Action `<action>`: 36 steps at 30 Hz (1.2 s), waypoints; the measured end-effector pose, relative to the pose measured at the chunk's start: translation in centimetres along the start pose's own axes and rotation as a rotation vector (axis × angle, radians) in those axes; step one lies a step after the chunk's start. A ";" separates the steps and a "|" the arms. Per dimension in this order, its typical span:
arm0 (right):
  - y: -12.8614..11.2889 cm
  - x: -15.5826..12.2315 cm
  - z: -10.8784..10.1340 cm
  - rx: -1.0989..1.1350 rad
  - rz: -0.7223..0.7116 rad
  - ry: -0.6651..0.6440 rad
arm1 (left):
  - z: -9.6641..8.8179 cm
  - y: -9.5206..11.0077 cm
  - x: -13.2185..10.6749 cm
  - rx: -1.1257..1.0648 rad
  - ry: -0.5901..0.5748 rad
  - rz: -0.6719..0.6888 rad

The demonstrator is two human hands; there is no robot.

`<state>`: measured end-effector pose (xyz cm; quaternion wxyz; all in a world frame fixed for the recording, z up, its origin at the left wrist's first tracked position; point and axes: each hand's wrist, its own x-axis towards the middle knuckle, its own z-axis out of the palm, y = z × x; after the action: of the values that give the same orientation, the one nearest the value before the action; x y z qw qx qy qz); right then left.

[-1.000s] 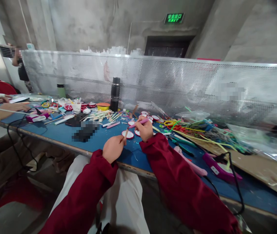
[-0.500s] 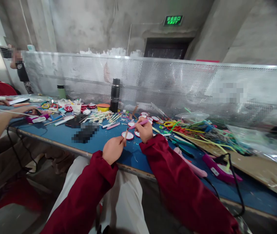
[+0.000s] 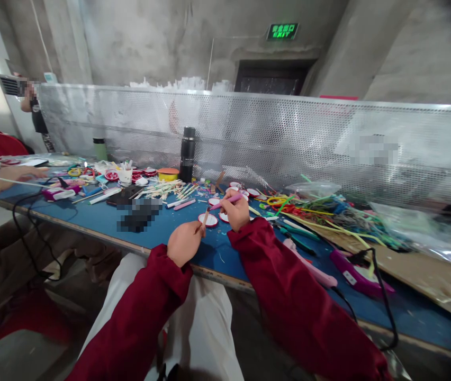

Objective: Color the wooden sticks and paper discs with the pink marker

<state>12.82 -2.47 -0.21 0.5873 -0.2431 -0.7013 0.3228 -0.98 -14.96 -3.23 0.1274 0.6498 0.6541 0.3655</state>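
My left hand [image 3: 185,243] is closed, its fingertips pinching a small beige stick [image 3: 205,217] with a dark upper end, held tilted. A pink-purple marker pen [image 3: 230,200] is gripped in my right hand [image 3: 237,212] like a writing pen. Its tip points left at the dark end of the stick; whether they touch I cannot tell. Just behind the stick, a white disc with a red rim [image 3: 212,221] lies on the blue table [image 3: 225,254]. More such discs lie partly hidden behind my right hand.
A black bottle [image 3: 188,154] stands by the perforated metal screen [image 3: 273,132]. Patterned sticks [image 3: 165,189] and two pens lie left of my hands. Pliers [image 3: 297,241], a pink glue gun [image 3: 315,271], a purple device [image 3: 358,275] and tangled coloured strips [image 3: 340,211] lie right. A co-worker's hand [image 3: 19,173] is far left.
My hands, the stick and the marker look nearly unmoved. At far left the co-worker's arm has shifted up and left. A person in the background has moved slightly right.
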 end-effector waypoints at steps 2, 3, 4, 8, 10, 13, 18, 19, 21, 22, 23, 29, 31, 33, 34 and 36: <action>0.0 0.0 0.0 0.003 -0.002 -0.003 | 0.0 0.0 0.0 0.009 -0.001 -0.006; 0.0 0.0 0.0 0.005 -0.001 -0.004 | 0.0 0.0 0.0 0.013 -0.003 -0.011; 0.0 0.0 0.1 0.006 0.001 -0.007 | 0.0 0.0 0.0 0.015 -0.004 -0.012; 0.0 0.0 0.1 0.002 0.004 0.003 | 0.0 0.0 0.1 0.021 0.000 -0.012; 0.0 0.0 0.0 -0.007 0.003 0.015 | 0.0 0.1 0.0 0.016 0.001 -0.012; 0.0 0.0 -0.1 -0.015 0.004 0.013 | 0.0 0.1 0.0 0.005 0.000 -0.016; -0.2 -0.1 0.1 0.010 0.018 -0.006 | -0.1 0.2 -0.1 0.012 0.005 -0.009; -0.3 -0.1 0.2 0.012 0.019 -0.002 | -0.1 0.3 -0.1 0.014 0.000 -0.013; -0.3 -0.1 0.1 0.010 0.019 0.013 | -0.2 0.3 -0.1 0.017 -0.009 -0.021; -0.3 0.0 0.1 0.007 0.019 0.020 | -0.2 0.3 -0.1 0.019 -0.010 -0.023; -0.3 0.0 0.1 0.004 0.020 0.025 | -0.2 0.3 -0.1 0.020 -0.009 -0.023; -0.1 0.0 -0.1 0.002 -0.002 -0.008 | -0.1 0.2 0.0 0.015 0.000 -0.004; -0.1 0.0 0.0 0.008 -0.003 -0.006 | -0.1 0.1 0.0 0.010 0.006 -0.005; -0.2 -0.1 0.1 0.016 0.006 -0.004 | 0.0 0.1 0.0 0.006 0.011 -0.003; -0.2 -0.1 0.1 0.021 0.012 -0.005 | 0.0 0.1 0.0 0.003 0.013 -0.002; -0.2 0.0 0.1 0.029 0.020 -0.004 | 0.0 0.1 -0.1 -0.005 0.011 -0.002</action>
<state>12.77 -2.65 -0.10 0.5862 -0.2409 -0.6953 0.3391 -0.90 -15.03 -3.20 0.1258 0.6469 0.6544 0.3707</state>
